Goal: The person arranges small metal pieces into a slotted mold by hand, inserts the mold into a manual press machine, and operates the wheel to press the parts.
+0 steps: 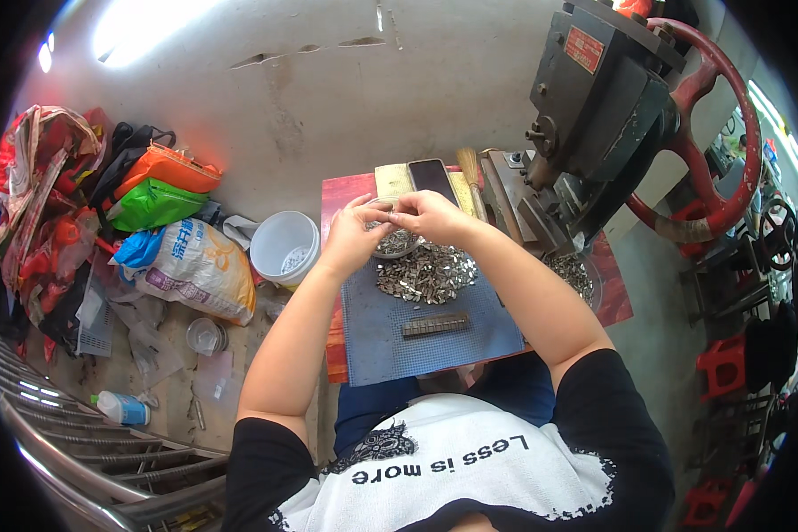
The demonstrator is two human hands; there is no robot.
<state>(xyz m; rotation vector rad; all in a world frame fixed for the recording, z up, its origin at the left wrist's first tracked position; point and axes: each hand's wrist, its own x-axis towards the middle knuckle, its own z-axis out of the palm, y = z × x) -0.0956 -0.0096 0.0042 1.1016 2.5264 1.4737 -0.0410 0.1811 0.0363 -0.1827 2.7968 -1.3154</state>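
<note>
My left hand (353, 236) and my right hand (434, 218) meet above the far part of the table. Their fingertips are pinched together, and whatever lies between them is too small to make out. Just beneath my fingers is a round dish (397, 246) of small shiny metal pieces, partly covered by my hands. A loose heap of small metal pieces (427, 277) spreads on the blue textured mat (374, 344) nearer to me. Between the heap and the mat's front edge lies a narrow metal bar with a row of segments (435, 325).
Right of the table stands a dark hand press (598, 111) with a red wheel (743, 133). A phone (432, 176), a yellow pad (392, 180) and a brush (470, 168) lie at the back. A white bucket (284, 244) and bags (191, 266) stand left.
</note>
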